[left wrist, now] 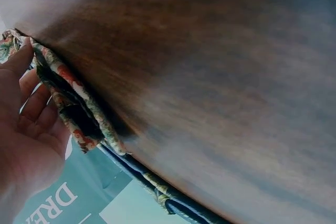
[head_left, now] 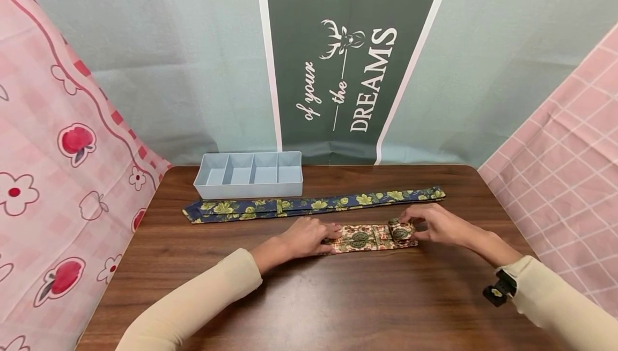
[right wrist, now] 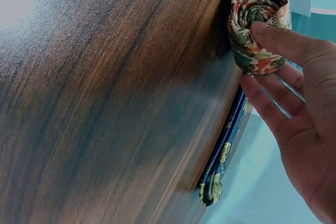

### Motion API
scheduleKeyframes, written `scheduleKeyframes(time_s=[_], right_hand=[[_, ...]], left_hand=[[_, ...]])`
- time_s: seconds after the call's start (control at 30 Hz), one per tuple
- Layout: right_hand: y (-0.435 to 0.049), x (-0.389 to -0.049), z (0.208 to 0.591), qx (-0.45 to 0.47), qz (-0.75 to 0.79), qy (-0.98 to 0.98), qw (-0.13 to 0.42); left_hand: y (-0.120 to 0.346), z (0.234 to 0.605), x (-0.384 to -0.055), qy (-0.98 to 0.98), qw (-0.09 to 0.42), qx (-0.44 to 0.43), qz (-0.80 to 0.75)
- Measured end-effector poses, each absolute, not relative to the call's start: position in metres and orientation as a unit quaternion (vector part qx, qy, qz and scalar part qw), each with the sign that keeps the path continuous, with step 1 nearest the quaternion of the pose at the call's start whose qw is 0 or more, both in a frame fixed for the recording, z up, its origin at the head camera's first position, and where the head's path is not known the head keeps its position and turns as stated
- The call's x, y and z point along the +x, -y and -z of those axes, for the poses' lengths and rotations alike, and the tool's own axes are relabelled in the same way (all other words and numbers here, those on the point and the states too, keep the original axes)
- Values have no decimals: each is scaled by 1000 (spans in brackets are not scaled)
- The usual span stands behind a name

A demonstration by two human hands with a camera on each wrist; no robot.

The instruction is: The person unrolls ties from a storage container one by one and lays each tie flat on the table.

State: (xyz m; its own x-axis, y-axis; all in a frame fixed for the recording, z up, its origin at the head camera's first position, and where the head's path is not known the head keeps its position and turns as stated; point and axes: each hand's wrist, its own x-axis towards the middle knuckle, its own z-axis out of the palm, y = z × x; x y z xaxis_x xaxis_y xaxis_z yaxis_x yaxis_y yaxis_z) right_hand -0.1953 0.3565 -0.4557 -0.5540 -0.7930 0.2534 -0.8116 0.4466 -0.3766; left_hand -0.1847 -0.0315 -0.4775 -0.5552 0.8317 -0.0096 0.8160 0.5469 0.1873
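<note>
A cream, red and green patterned necktie (head_left: 359, 237) lies across the table, its right end wound into a roll (head_left: 402, 231). With thumb and fingers at its two long edges, my left hand (head_left: 309, 237) holds the flat left end. My right hand (head_left: 436, 225) grips the roll; in the right wrist view the thumb presses near the spiral's centre (right wrist: 260, 14) and the fingers lie behind it. The left wrist view shows the tie's open folded end (left wrist: 79, 114) beside the left palm. Behind both hands lies a blue necktie (head_left: 318, 204) with yellow-green flowers, folded lengthwise and untouched.
A pale blue tray (head_left: 248, 190) with several compartments stands at the back left, just behind the blue tie. The wooden table (head_left: 338, 302) meets a grey-green curtain (head_left: 203, 72) at the back, with pink cloths (head_left: 38, 125) at the sides.
</note>
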Motion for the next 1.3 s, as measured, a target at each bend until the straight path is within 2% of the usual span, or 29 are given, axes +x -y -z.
scheduleKeyframes(time_s=[0.27, 0.73, 1.3], right_hand=[[-355, -194, 454, 468, -220, 856, 9], [-345, -192, 450, 396, -183, 900, 9], [-343, -196, 452, 441, -176, 879, 39]], left_hand=[[22, 471, -185, -879, 41, 471, -57], [-36, 463, -183, -870, 55, 487, -53], [-60, 473, -189, -861, 71, 502, -40]])
